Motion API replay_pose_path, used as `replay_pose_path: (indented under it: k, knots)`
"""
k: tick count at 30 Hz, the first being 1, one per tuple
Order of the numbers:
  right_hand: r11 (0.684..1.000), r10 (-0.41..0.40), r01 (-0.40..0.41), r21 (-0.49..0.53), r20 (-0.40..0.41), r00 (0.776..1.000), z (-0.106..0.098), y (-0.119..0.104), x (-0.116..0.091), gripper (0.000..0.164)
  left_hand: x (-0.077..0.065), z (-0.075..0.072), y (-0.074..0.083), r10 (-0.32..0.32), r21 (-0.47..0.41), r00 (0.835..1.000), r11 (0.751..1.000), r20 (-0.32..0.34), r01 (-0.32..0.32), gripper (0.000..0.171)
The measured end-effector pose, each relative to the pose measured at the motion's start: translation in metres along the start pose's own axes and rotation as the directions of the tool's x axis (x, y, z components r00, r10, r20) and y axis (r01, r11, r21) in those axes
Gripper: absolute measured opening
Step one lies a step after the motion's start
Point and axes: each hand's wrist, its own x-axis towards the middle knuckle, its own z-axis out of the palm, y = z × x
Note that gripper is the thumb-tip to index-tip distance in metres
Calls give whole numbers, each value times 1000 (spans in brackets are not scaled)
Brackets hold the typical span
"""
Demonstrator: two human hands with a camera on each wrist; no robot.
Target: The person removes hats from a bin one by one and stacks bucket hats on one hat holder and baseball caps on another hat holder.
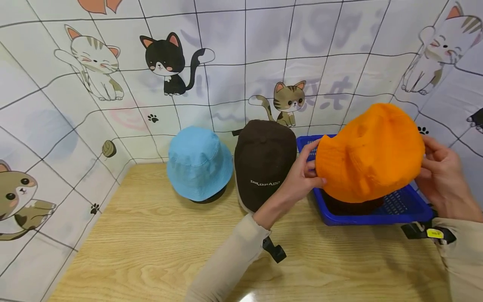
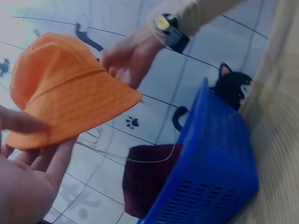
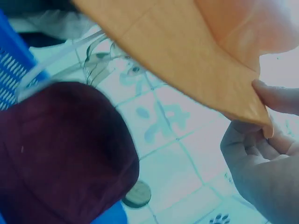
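Note:
An orange bucket hat (image 1: pixel 381 151) is held up over a blue perforated basket (image 1: pixel 354 219). My left hand (image 1: pixel 302 172) pinches its brim on the left, thumb on the outside in the left wrist view. On the opposite side my right hand (image 1: pixel 443 172) pinches the brim between thumb and fingers, as the right wrist view shows. Below the orange hat, a dark maroon hat (image 3: pixel 70 154) sits in the basket, partly hidden in the head view. A thin pale string (image 2: pixel 159 161) hangs near the brim and the basket.
A dark brown cap (image 1: pixel 264 163) lettered COLORADO stands left of the basket, close to my left forearm. Farther left is a light blue bucket hat (image 1: pixel 198 163) with something dark under it. A cat-patterned sheet (image 1: pixel 226 84) covers the walls behind the wooden table (image 1: pixel 151 251).

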Motion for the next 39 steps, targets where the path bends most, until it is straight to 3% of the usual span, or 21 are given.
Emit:
replay_pose_path:
  k: [3,8,13,17,20,27,34,39]
  knots:
    - [999,-52,52,7,42,998,12,0,3,46,-9,-4,10,17,-100,1000,995,24,-14,85]
    - [994,-103,106,-27,80,991,31,2,6,47,-22,-5,23,3,-269,1000,963,30,5,70]
    - [992,-120,124,-23,118,986,49,2,6,51,-32,-4,38,17,-314,1000,949,-8,-19,44]
    - [990,-136,138,-1,143,980,65,3,5,52,-42,-11,50,74,-277,997,957,-29,-79,44]
    - [988,-155,157,1,163,974,78,7,4,51,-51,-22,59,115,-224,993,967,-38,-121,51]
    - [982,-156,121,142,264,952,112,29,0,48,-78,-59,76,182,-156,979,968,-96,-195,61]
    - [987,-160,134,92,408,899,144,58,-1,53,-107,-98,85,234,-226,952,934,-197,-277,64]
    - [988,-153,139,65,427,891,159,80,2,53,-121,-126,84,281,-232,926,911,-253,-340,65]
